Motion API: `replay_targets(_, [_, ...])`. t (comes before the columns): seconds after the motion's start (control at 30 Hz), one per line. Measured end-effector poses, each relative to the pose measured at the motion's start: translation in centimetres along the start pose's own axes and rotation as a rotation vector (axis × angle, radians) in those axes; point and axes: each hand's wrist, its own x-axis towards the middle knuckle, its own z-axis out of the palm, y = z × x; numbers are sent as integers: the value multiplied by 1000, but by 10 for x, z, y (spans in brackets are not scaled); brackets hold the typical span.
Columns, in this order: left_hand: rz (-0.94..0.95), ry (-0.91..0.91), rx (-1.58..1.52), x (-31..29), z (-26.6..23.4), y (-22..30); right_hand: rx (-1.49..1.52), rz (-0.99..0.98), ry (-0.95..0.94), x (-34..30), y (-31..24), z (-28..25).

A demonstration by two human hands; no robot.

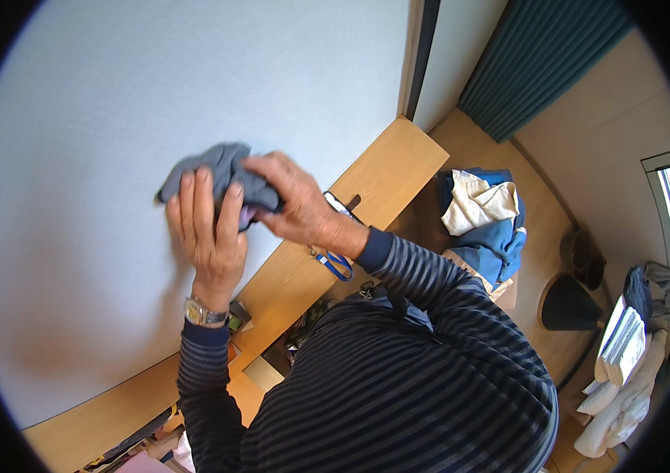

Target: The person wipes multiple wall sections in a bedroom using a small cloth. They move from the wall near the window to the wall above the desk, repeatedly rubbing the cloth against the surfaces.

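A crumpled grey cloth (228,169) with a dark edge and a bit of purple at its lower side is held up in front of the pale wall. My left hand (212,232), with a watch (203,314) on the wrist, lays its fingers over the near side of the cloth. On the right side, my right hand (295,201) grips it with bent fingers. Whether the cloth touches the wall I cannot tell, nor exactly what kind of cloth it is.
Along the wall runs a wooden ledge (386,169), with a blue lanyard (339,268) by its edge. Folded clothes (481,201) are piled on the right. Beyond them are a dark cone-shaped object (570,303), a green curtain (540,59) and a stack of papers (623,347).
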Motion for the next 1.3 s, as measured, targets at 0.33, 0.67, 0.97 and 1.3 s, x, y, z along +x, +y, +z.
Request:
replay_targets(0.33, [264,120,141,176,33,4,-230,-270,429,103,1,-89])
replay_targets(0.67, [273,433,149,122,-125,-74,-322,-412,286,128,-140,32])
replay_targets(0.97, [-35,441,148,-105,-172,-110,-236,-372,164,-4,-149,212])
replay_targets(1.3, [-469,254,-400,-310,-82,-45,-146,190,-45,-174,-69,251])
